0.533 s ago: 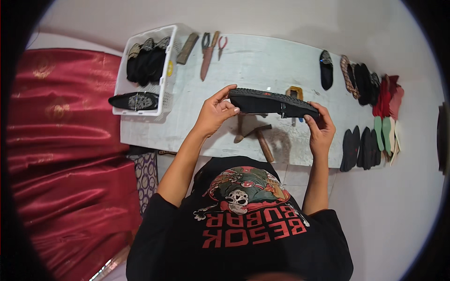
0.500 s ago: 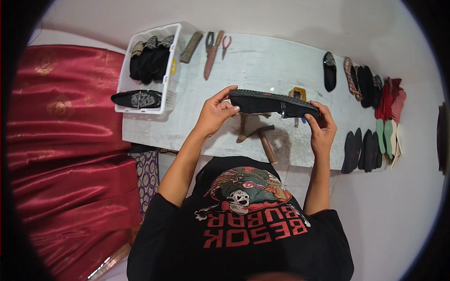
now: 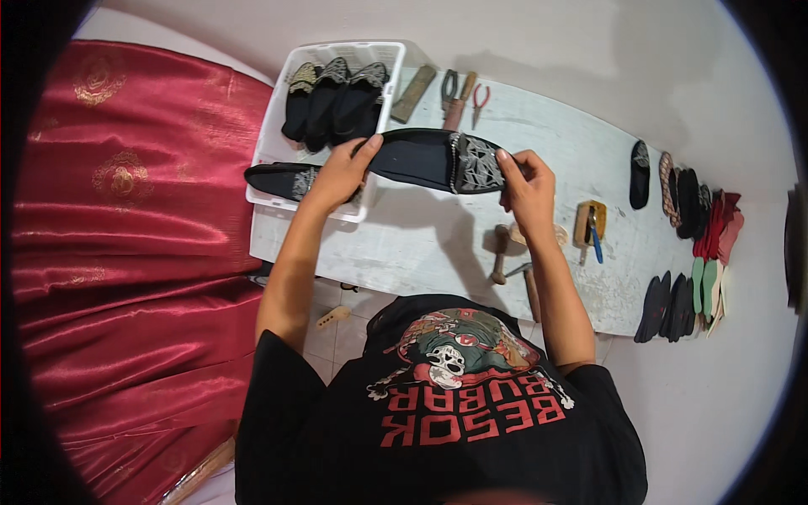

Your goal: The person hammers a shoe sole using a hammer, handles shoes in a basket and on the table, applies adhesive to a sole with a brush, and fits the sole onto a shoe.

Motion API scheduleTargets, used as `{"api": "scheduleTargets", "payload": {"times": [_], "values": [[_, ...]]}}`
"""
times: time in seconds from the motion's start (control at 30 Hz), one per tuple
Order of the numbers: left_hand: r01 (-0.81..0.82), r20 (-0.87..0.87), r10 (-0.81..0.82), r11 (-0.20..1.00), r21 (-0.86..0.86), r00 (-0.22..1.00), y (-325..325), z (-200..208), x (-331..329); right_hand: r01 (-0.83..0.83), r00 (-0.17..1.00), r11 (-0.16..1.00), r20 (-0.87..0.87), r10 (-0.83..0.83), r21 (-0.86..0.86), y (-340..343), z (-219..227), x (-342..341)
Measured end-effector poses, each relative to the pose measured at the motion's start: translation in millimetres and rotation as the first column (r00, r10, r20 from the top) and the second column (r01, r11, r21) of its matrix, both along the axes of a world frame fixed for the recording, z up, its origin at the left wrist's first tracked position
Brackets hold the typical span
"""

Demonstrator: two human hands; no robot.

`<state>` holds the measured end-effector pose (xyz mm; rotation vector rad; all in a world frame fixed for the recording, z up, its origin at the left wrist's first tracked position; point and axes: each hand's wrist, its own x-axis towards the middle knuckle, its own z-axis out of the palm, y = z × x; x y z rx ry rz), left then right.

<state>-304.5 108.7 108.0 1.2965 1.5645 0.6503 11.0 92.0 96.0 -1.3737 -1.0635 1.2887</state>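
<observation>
A black slip-on shoe point(image 3: 412, 160) with a silvery patterned upper is held level between my two hands, its insole showing. My left hand point(image 3: 341, 172) is closed on the heel end, while my right hand point(image 3: 528, 187) pinches the toe end, thumb on top. Just beyond my left hand stands a white plastic basket point(image 3: 259, 145). Inside it several black shoes point(image 3: 332, 105) lean together, and another shoe point(image 3: 282, 179) lies across its near side. Below the held shoe, a hammer point(image 3: 531, 290) and a wooden-handled tool point(image 3: 500, 252) lie on the table, partly hidden by my right arm.
On the white table point(image 3: 404, 244), a wooden block point(image 3: 414, 94), dark-handled pliers point(image 3: 449, 87) and red pliers point(image 3: 479, 103) lie at the back. A yellowish container point(image 3: 590, 220) holds a blue-handled tool. Shoes, dark soles point(image 3: 654, 308) and red material point(image 3: 717, 220) line the right end. A red curtain point(image 3: 143, 227) hangs left.
The shoe has moved left toward the basket and turned from its side, sole edge up, to show its insole and patterned upper. Both hands still hold it; the view has shifted.
</observation>
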Motion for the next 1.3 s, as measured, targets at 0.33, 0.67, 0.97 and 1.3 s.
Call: {"api": "scheduleTargets", "payload": {"times": [0.33,0.67,0.97,1.3], "values": [[-0.187,0.259,0.230,0.966,-0.179,0.938,117.0,1.5,-178.7,-0.231,0.972,0.972,-0.054,0.229,-0.039,142.5,-48.1,-195.1],[-0.261,0.314,0.324,0.939,-0.225,0.893,199.7,-28.9,-267.4,-0.324,0.930,0.917,-0.258,0.263,-0.233,258.6,-77.2,-280.6],[-0.452,0.464,0.488,0.870,-0.196,0.739,120.8,-68.3,-242.8,-0.377,0.925,0.906,-0.024,0.380,-0.190,336.8,-99.9,-356.0],[-0.470,0.008,0.474,0.875,-0.121,0.881,94.8,-80.6,-243.6,-0.470,0.805,0.876,0.354,0.476,-0.107,360.3,-134.6,-455.4]]}}
